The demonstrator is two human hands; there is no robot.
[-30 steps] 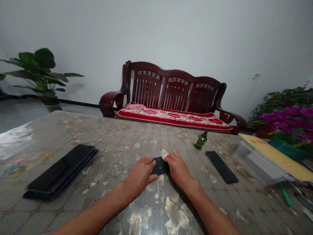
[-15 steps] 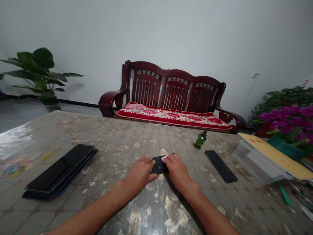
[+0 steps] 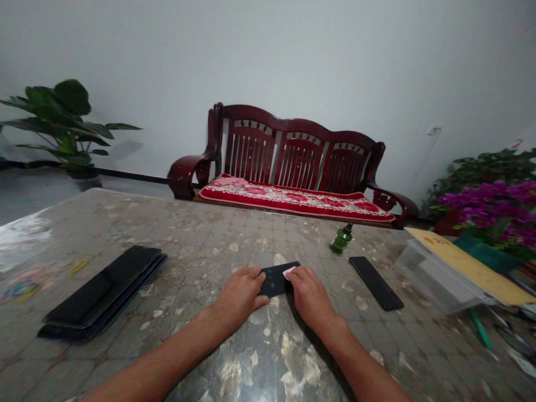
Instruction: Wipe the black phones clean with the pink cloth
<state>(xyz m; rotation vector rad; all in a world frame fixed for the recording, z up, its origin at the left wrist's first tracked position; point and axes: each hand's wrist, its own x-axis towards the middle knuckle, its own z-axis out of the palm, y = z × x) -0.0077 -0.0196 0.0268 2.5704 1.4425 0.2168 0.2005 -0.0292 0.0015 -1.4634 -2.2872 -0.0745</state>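
Note:
A dark smartphone (image 3: 274,281) lies on the table in front of me, its surface marked with several pale spots. My left hand (image 3: 240,291) grips its left end, thumb on the near edge and fingers on the far side. Pinched in my right hand (image 3: 309,291) is a small pink cloth (image 3: 288,272), pressed on the phone's right part. My right fingers hide some of the cloth and the phone's right end. To the right lies another black phone (image 3: 376,283). A green spray bottle (image 3: 341,239) stands upright just beyond it.
At left sits a stack of dark phones (image 3: 103,287), near yellow and coloured rubber bands (image 3: 20,290). A clear plastic box (image 3: 438,279) with a yellow board (image 3: 469,265) on top occupies the right side. Behind the patterned table (image 3: 201,234) stands a wooden bench (image 3: 299,153).
My right hand has slid slightly right along the phone with the pink cloth, uncovering more of the phone's far right corner. My left hand stays on the left end.

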